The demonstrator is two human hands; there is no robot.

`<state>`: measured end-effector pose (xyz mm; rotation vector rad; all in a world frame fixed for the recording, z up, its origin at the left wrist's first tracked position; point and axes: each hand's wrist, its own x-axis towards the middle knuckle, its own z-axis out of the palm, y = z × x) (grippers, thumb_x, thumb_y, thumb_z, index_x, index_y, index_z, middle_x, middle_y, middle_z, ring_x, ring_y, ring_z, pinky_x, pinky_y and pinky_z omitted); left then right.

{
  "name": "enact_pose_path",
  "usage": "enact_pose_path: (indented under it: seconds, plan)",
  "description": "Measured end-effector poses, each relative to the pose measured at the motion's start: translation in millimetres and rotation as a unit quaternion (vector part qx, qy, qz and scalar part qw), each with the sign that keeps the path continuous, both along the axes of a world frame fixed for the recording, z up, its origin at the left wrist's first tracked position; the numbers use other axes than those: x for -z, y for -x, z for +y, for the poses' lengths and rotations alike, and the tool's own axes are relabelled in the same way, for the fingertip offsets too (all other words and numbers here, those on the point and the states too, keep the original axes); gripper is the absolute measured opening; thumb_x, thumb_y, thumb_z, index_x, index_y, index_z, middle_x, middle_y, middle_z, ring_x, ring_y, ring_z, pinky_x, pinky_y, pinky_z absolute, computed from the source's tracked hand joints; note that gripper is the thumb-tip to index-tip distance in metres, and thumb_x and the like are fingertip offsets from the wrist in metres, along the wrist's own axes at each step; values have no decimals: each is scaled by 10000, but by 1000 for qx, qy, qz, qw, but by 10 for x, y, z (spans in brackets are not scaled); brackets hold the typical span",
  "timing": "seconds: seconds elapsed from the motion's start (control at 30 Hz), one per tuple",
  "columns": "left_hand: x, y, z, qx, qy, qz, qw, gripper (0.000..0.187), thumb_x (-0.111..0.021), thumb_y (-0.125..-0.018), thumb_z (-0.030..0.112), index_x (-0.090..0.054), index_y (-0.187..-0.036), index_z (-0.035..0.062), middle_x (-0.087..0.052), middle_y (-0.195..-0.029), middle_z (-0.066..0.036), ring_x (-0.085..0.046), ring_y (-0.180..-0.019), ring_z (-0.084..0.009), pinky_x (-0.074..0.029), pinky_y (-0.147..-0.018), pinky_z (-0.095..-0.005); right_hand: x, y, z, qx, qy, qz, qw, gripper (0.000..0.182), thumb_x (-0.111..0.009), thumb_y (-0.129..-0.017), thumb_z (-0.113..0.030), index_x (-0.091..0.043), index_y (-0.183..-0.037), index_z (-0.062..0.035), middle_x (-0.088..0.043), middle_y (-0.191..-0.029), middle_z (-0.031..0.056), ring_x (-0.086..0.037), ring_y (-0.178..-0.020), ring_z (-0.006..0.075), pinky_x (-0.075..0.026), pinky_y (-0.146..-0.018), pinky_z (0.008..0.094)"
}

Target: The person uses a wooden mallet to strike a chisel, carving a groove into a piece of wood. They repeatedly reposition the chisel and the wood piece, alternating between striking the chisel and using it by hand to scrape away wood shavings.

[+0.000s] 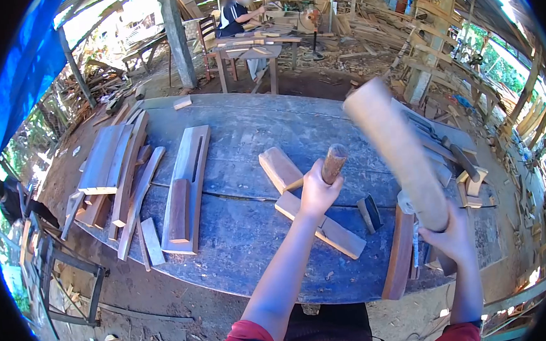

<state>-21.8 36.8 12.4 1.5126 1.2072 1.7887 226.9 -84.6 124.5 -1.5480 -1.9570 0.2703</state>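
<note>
My left hand (320, 191) is closed around a chisel, whose round wooden handle (335, 160) sticks up above the fist. Its lower end is mostly hidden by the hand. Beneath it, a short wooden block (280, 168) and a second wooden piece (336, 234) lie at an angle to each other on the blue worktable (247, 259). My right hand (449, 235) grips a thick round wooden mallet (400, 153) by its near end. The mallet is raised over the table's right side, tilted up and left, and blurred by motion.
At left lie stacked boards (106, 159) and a slotted plank (190, 150) with a dark block (179, 210) on it. A dark wedge-like tool (369, 213), a long board (398, 256) and a hammer (463, 162) lie at right. Another person (233, 16) sits at a far bench.
</note>
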Motion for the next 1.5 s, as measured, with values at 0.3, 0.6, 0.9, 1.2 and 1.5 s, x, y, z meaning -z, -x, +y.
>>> enact_pose_path:
  seconds: [0.3,0.6,0.9,1.2,1.5]
  plan:
    - [-19,2,-21,8,18,4,1000,227,-630,-692,94,-491,-834,-15,-572,-720,-194,-610,-700,-293,-458,-630,-336,-84,156,40,8,130,-84,988,575,-747,-597,-156,-480,-1078,13,-594,-957,133,-577,-901,201,-448,-810,330]
    - [-9,-7,-30,14,10,-3,1000,218,-616,-687,90,-493,-832,-16,-575,-717,-192,-611,-713,-317,-462,-639,-346,-41,209,-7,18,107,-131,985,546,-746,-592,-154,-498,-1048,14,-617,-869,137,-605,-822,208,-472,-760,357]
    - [-39,2,-55,13,27,13,999,209,-612,-691,91,-489,-823,-13,-565,-702,-197,-603,-686,-323,-456,-622,-352,13,202,26,-19,12,51,998,528,-760,-571,-122,-499,-1010,11,-599,-827,117,-605,-752,223,-473,-722,350]
    - [2,-1,-3,21,31,12,999,237,-632,-696,103,-493,-848,-15,-573,-726,-200,-603,-714,-335,-458,-640,-349,572,602,265,-55,94,502,858,356,-658,-740,-123,-432,-981,8,-555,-683,114,-569,-507,185,-484,-461,294]
    - [-23,54,-35,9,8,-38,999,176,-618,-712,58,-526,-848,-4,-583,-710,-114,-570,-690,-133,-458,-644,-292,1681,1235,692,-40,212,654,725,354,-429,-903,-413,-403,-934,-62,-527,-639,115,-535,-469,210,-442,-406,288]
